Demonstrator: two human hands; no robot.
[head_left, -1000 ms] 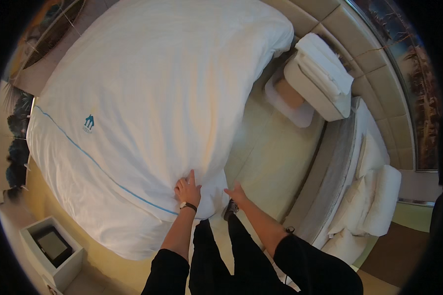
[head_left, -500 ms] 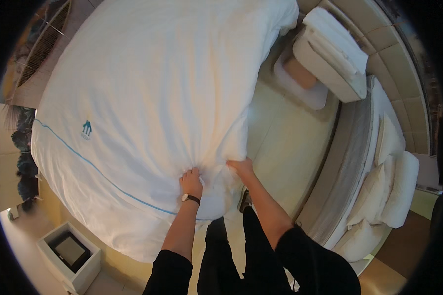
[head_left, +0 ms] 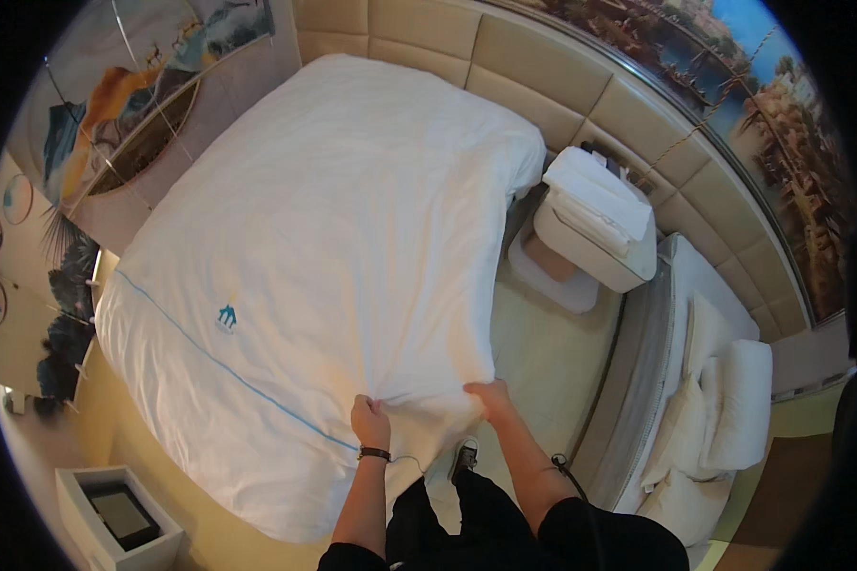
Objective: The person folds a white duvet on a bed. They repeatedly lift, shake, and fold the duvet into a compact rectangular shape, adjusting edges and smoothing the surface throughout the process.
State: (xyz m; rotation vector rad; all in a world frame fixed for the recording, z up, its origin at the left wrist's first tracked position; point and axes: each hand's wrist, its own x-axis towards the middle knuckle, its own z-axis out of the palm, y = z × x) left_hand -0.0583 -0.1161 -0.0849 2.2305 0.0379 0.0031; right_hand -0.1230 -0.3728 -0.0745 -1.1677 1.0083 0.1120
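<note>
A large white duvet [head_left: 333, 209] with a thin blue stripe and a small teal emblem covers a bed. My left hand [head_left: 369, 422], below a dark wristband, is closed on the cloth near its front right part. Further right, my right hand [head_left: 488, 397] grips the duvet's right edge. Creases fan out from both grips, and the cloth between them is drawn taut. The bed beneath is hidden.
A second, bare bed [head_left: 638, 400] stands at the right, with several white pillows [head_left: 741, 404] on it. Between the beds, a nightstand [head_left: 595, 249] carries folded white linen [head_left: 600, 195]. Padded panels [head_left: 533, 71] line the wall. A white box-like unit [head_left: 119, 519] is at lower left.
My view has tipped up, bringing the headboard wall and pictures into sight. Both hands keep hold of the duvet, and its right corner is pulled up tighter between them.
</note>
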